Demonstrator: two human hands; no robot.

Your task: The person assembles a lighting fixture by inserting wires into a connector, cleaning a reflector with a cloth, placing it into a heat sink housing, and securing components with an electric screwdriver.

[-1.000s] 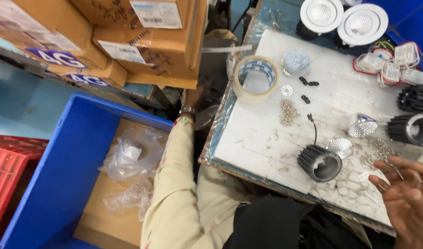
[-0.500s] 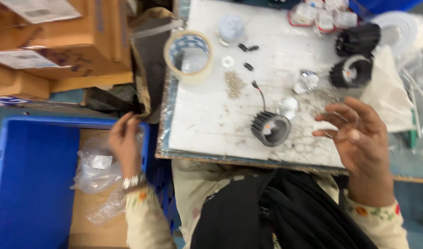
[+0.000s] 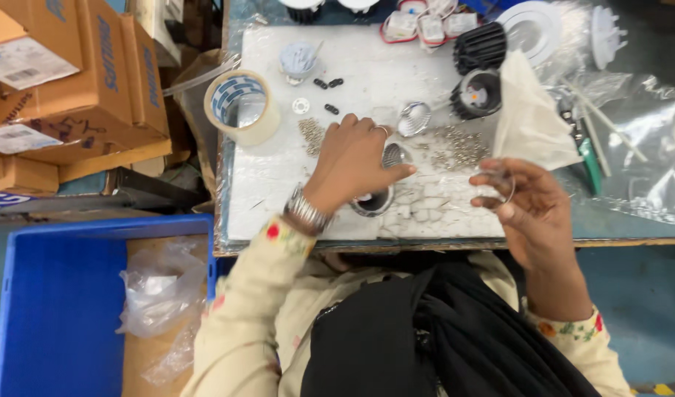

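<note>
Your left hand [image 3: 352,165] sits fingers-together on the black housing [image 3: 372,202], reflector [image 3: 395,155] at its fingertips. Your right hand [image 3: 528,209] pinches maybe a clear ring [image 3: 503,185], off to the right

Assembly workshop: lamp housings [image 3: 475,94], screws [image 3: 459,145], tape roll [image 3: 242,106], cartons [image 3: 65,81].

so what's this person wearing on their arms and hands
Both arms are in cream sleeves with a small red and green flower print. The left hand has a silver metal watch at the wrist and a ring on one finger. The right hand wears nothing visible.
</note>
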